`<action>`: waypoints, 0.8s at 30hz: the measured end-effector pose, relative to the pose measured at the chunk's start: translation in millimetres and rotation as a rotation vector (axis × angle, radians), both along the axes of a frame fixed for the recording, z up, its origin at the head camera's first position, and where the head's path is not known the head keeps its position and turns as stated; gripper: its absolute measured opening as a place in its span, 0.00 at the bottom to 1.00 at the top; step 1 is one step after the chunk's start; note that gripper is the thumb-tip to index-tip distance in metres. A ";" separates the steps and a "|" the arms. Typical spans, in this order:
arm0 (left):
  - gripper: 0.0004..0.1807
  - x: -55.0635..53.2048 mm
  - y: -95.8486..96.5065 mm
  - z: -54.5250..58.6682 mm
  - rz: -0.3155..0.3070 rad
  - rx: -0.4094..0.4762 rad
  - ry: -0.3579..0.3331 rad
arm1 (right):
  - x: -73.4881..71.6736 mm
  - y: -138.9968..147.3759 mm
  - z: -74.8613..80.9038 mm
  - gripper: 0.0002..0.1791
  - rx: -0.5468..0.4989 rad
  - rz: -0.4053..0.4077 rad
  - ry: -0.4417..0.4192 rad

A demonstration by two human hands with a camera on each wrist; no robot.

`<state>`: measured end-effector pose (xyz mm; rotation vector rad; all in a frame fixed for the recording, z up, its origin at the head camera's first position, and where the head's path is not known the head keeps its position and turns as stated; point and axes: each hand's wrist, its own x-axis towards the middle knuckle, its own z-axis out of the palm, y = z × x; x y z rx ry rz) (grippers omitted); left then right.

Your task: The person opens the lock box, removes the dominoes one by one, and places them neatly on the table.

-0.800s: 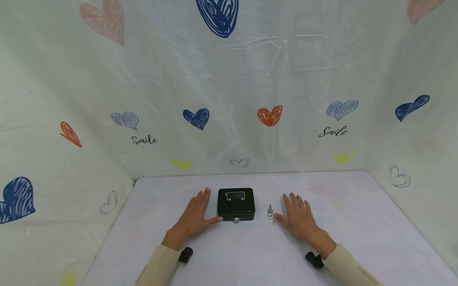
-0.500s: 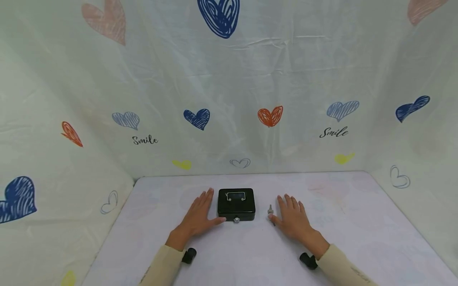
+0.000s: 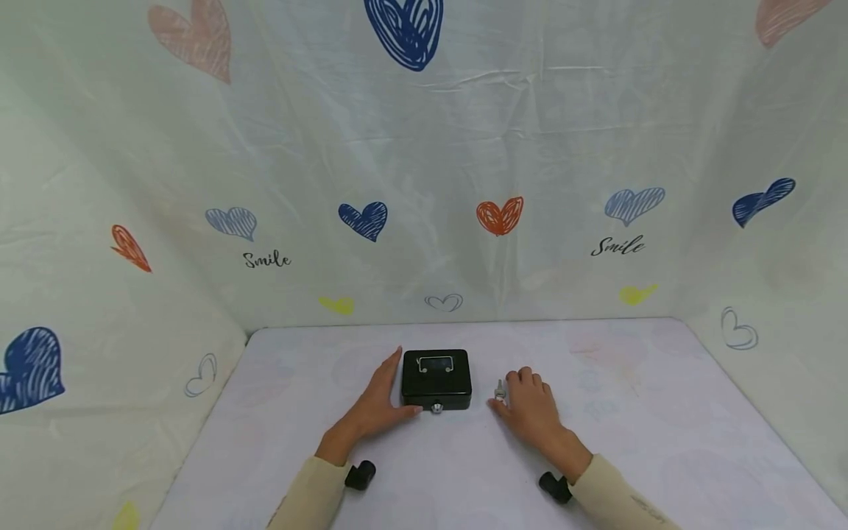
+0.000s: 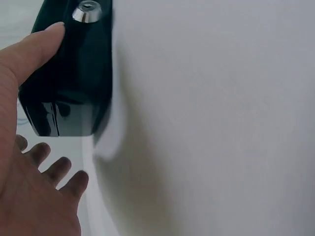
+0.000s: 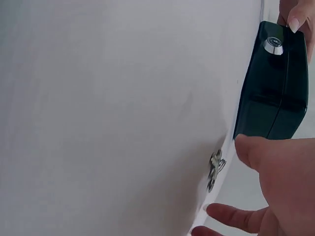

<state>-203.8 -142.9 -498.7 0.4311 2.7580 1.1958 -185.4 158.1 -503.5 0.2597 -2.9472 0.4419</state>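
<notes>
A small black cash box with a fold-down wire handle on its lid stands on the white table. Its silver key lock faces the person. My left hand is at the box's left side, thumb against the front near the lock and the other fingers spread behind, off the side wall. To the right of the box lies a small bunch of keys on the table. My right hand is over and beside them, thumb and bent fingers apart on either side, with nothing between them.
The table meets a pale curtain printed with hearts and "Smile" at its back edge; the curtain also hangs along both sides. A black wrist camera sits under each beige sleeve cuff.
My left hand has moved right, closer round the box's side. My right hand has moved left over the keys, its fingers bending from nearly straight. Box and keys stay in place.
</notes>
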 end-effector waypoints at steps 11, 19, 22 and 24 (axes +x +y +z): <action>0.66 -7.8 6.0 -6.2 -0.019 0.228 -0.075 | -6.1 -10.0 1.5 0.19 -0.064 -0.069 0.013; 0.66 -11.6 5.8 -10.9 0.001 0.295 -0.121 | -11.0 -12.9 2.7 0.13 -0.115 -0.112 -0.041; 0.66 -13.2 4.8 -12.6 -0.001 0.304 -0.136 | -11.0 -13.3 4.4 0.11 -0.142 -0.114 -0.056; 0.67 -14.5 4.3 -13.5 -0.003 0.309 -0.147 | -10.8 -13.1 5.4 0.10 -0.158 -0.108 -0.064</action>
